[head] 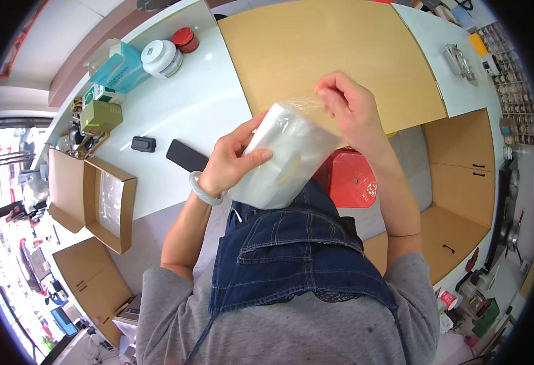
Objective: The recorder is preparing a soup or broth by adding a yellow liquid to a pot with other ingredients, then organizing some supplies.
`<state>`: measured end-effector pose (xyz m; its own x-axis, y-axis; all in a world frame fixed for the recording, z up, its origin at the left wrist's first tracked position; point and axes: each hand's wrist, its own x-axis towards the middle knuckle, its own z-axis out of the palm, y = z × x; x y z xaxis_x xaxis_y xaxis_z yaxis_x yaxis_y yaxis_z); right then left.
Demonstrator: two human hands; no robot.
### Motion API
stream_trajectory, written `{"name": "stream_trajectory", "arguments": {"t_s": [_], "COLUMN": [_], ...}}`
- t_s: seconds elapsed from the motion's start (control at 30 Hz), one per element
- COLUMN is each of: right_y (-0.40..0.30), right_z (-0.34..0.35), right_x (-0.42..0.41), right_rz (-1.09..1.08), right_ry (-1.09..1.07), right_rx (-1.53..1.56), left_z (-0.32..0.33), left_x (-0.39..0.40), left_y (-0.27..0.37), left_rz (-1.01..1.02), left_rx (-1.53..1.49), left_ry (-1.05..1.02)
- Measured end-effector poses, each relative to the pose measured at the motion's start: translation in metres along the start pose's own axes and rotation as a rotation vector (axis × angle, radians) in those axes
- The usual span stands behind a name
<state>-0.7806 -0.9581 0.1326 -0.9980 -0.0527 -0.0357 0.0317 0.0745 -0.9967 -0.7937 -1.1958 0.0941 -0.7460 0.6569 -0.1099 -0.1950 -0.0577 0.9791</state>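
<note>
My left hand point(239, 157) grips a thick stack of clear plastic bags point(285, 155), with the thumb pressed on the near face and the fingers behind. The stack is tilted in front of my waist, above the denim apron point(294, 246). At its upper right edge, my right hand point(351, 107) has its fingers curled, and thin wrinkled film stretches up to them. Those fingertips are slightly blurred. A pale bangle point(203, 189) circles my left wrist. Just left of that hand, a black phone point(187, 155) lies on the white counter point(194, 105), partly covered by the hand.
An open cardboard box point(112, 205) holding clear plastic sits at the counter's left edge. A small black case point(143, 144), a white tub point(161, 58) and a red-lidded jar point(185, 40) stand on the counter. Ahead is a wooden board point(321, 41); a red stool point(353, 180) stands below.
</note>
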Motion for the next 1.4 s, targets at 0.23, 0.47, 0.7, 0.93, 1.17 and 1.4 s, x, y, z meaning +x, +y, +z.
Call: {"name": "stream_trajectory", "arguments": {"t_s": [0.23,0.47,0.7,0.93,1.17,1.4], "right_y": [0.01,0.057,0.014,-0.031,-0.038,-0.015], "right_z": [0.002,0.03,-0.028,-0.029,0.055,0.158], "right_x": [0.0,-0.005,0.005,0.008,-0.007,-0.01], "right_rz": [-0.532,-0.758,-0.016,-0.378,-0.427,0.124], "right_ry": [0.343,0.556,0.151,0.078,-0.531,-1.148], "right_rx": [-0.534,-0.742,-0.087,-0.35,-0.56,-0.289], "left_z": [-0.008,0.003,-0.016,-0.022,-0.024,-0.034], "left_x": [-0.003,-0.003,-0.017,-0.034,-0.103,-0.214], "left_y": [-0.006,-0.007,-0.008,-0.006,0.007,-0.01], "left_rz": [-0.068,-0.045,-0.026,0.013,0.004,0.062], "left_rx": [-0.025,-0.085,-0.063,-0.038,0.176,0.29], "left_ry": [0.09,0.174,0.04,0.001,0.213,0.4]}}
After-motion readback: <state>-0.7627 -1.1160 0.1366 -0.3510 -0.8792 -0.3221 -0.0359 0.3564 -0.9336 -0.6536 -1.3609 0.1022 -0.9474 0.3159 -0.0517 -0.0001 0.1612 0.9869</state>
